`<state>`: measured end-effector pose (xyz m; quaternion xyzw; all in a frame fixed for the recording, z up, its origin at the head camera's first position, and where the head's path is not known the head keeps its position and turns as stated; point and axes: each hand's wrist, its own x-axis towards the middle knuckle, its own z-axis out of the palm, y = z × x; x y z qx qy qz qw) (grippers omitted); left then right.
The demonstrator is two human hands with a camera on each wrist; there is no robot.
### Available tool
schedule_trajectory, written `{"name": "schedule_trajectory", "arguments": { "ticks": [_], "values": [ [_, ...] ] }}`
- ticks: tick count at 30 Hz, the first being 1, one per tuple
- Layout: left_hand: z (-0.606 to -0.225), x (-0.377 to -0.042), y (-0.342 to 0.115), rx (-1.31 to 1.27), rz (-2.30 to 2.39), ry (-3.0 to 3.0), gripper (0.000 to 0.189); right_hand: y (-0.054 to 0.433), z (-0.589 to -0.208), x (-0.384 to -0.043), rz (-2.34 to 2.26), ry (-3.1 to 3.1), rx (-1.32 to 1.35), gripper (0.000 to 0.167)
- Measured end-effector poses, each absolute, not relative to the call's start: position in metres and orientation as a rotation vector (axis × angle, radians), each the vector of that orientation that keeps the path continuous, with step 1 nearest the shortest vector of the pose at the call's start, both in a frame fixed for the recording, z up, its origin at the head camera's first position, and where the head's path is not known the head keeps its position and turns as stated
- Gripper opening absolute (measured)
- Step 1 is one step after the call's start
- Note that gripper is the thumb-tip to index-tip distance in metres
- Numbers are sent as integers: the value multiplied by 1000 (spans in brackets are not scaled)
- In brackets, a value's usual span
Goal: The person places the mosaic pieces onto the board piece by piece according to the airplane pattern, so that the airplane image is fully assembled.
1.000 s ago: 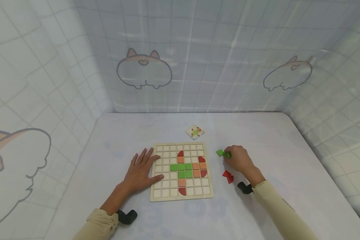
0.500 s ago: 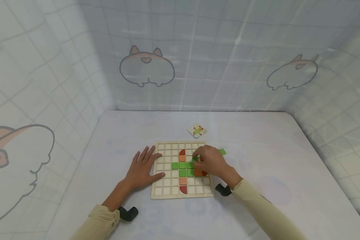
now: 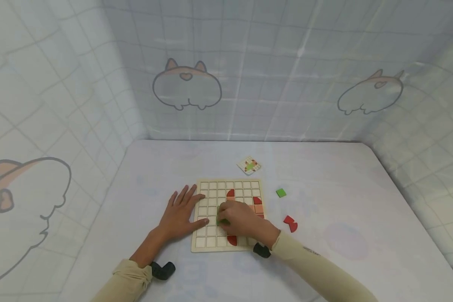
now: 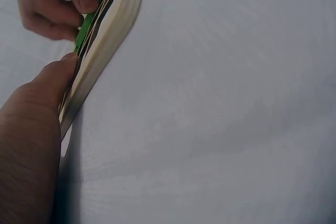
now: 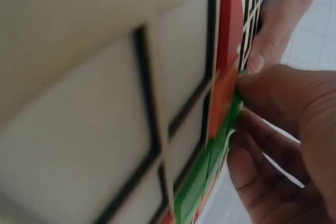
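Observation:
A wooden grid board (image 3: 210, 242) lies on the table with red quarter-round, orange and green square pieces set in its cells. My left hand (image 3: 179, 214) rests spread at the board's left edge, thumb and forefinger over the rim. Above the middle of the board, my right hand (image 3: 239, 219) pinches a green square tile (image 3: 222, 221) between thumb and fingers, low over the cells left of centre. It hides most of the green pieces in the head view. The right wrist view shows a red piece (image 5: 230, 30), an orange piece (image 5: 223, 98) and green tiles (image 5: 190, 187) near the fingertips.
A small pattern card (image 3: 249, 165) lies behind the board. To the right are a loose green tile (image 3: 281, 193) and two red pieces (image 3: 293, 227). A white fabric wall (image 3: 264, 105) with animal drawings stands behind the table (image 3: 324, 167).
My right hand has taken a green tile from the table right of the board and carried it left over the board. One green tile stays behind there. My left hand keeps its place.

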<state>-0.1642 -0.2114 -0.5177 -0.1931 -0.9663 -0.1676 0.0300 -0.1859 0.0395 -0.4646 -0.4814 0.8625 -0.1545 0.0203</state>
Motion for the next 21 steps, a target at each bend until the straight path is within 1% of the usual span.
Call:
{"name": "schedule_trajectory", "arguments": {
  "ticks": [8,14,17,21],
  "values": [
    [-515,-163,-209,-583,-493,-2971,81,65,-465,-182,-536,2748,-1353,3],
    [-514,-163,-208,-575,-501,-2987,81,104,-466,-173,-650,2864,-1170,7],
    [-514,-163,-208,-583,-507,-2977,80,129,-464,-168,-619,2963,-1021,13],
    [-517,-163,-210,-586,-503,-2968,80,160,-466,-160,-479,3069,-815,30]
  ]
}}
